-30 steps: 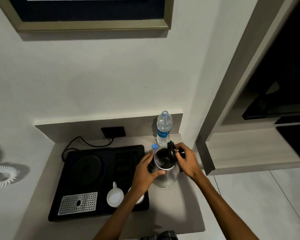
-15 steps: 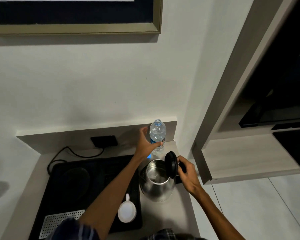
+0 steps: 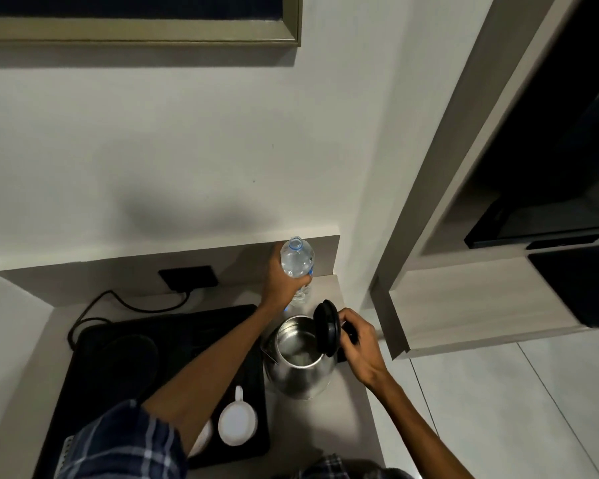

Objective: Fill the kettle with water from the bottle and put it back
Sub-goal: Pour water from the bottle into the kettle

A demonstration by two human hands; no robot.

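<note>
A steel kettle [image 3: 301, 371] stands on the counter to the right of the black tray, its black lid [image 3: 326, 326] swung upright. My right hand [image 3: 360, 344] grips the kettle's black handle, which it mostly hides. Behind the kettle, near the back ledge, stands a clear water bottle [image 3: 296, 261] with no cap on its neck. My left hand [image 3: 282, 281] is wrapped around the bottle's middle. A bit of blue shows under my left wrist, at the bottle's base.
A black tray [image 3: 173, 340] holds the round kettle base [image 3: 128, 357], a metal grille and white cups [image 3: 237, 423]. A power cord [image 3: 118, 302] runs to a wall socket [image 3: 189, 278]. A wooden cabinet edge [image 3: 395, 326] stands close on the right.
My left hand left the kettle's body, reached back to the bottle and closed around it. My right hand stayed on the kettle handle, and the lid is swung further upright.
</note>
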